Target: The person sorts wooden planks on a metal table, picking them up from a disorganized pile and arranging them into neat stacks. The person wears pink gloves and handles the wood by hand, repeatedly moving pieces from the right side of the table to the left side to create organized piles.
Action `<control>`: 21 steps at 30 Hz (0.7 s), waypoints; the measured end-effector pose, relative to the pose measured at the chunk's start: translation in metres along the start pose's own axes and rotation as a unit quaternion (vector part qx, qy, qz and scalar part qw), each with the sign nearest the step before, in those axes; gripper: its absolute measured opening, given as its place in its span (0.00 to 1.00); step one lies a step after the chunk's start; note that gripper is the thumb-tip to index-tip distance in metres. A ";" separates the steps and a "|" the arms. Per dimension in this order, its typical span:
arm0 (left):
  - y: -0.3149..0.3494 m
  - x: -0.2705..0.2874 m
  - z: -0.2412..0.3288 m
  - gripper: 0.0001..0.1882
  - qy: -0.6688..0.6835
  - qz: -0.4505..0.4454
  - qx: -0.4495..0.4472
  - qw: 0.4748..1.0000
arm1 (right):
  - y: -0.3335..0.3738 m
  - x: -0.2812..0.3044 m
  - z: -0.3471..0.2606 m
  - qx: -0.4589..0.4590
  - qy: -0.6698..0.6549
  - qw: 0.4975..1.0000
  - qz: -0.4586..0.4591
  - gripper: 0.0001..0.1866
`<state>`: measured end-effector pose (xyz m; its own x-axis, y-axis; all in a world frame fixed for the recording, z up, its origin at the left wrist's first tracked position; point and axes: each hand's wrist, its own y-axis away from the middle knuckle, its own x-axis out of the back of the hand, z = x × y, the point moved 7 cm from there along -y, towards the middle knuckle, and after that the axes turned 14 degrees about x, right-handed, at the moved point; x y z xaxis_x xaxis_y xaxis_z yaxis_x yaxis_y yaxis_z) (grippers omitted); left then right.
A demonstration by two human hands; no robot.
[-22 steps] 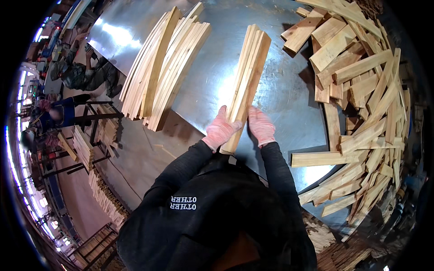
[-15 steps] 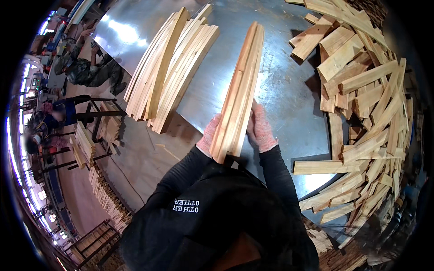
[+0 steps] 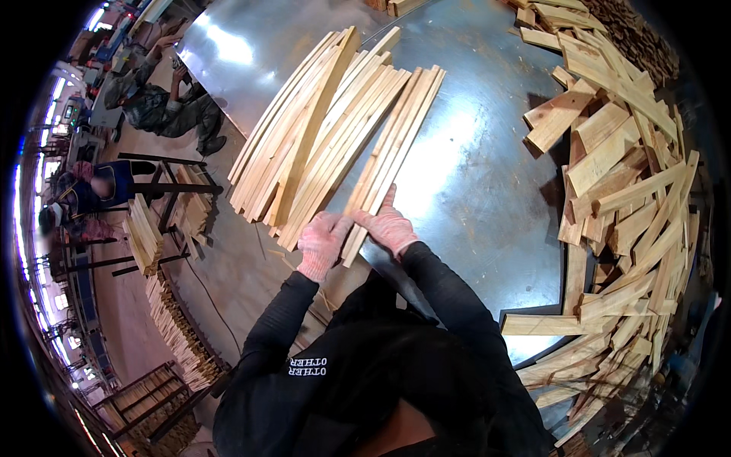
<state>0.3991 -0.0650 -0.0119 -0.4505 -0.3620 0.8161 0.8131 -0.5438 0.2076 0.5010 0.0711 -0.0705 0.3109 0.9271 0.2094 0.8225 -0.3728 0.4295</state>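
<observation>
Several long, narrow wooden strips (image 3: pixel 399 141) lie side by side on the metal tabletop (image 3: pixel 487 190), their near ends between my hands. My left hand (image 3: pixel 323 242), in a pinkish knit glove, is curled against the left side of these ends. From the right, my right hand (image 3: pixel 388 228), gloved alike, grips them with its thumb over the top and a finger along the right edge. Just left of them lies a larger row of similar strips (image 3: pixel 304 129), with one strip (image 3: pixel 316 126) slanting across its top. A narrow gap separates the two groups toward the near end.
A jumbled heap of wooden pieces (image 3: pixel 609 167) covers the table's right side. One board (image 3: pixel 541 324) juts out from it toward me. Beyond the left table edge, a crouching person (image 3: pixel 160 99) and another person (image 3: pixel 95 186) work near racks and stacked wood (image 3: pixel 179 327).
My hands have carried the bundle of strips left and lowered it beside the row. The strips now lie flatter and spread out. My right hand has shifted over their near ends.
</observation>
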 end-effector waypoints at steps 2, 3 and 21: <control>0.010 0.015 0.047 0.12 -0.024 -0.035 -0.095 0.995 | -0.017 0.002 -0.010 -0.044 0.106 0.992 -0.051 0.67; 0.009 0.015 0.054 0.12 -0.069 -0.021 -0.118 0.990 | -0.019 0.005 -0.020 -0.044 0.110 0.990 -0.083 0.59; 0.001 -0.052 0.214 0.27 -0.059 0.040 -0.320 0.945 | 0.138 0.452 0.031 -0.171 0.346 0.754 0.532 0.45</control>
<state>0.5020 0.1155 0.0614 -0.3222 -0.3559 0.8772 0.4360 -0.8783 -0.1962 0.7701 0.4394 0.0560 0.2871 -0.1010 0.9526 0.0753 -0.9890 -0.1276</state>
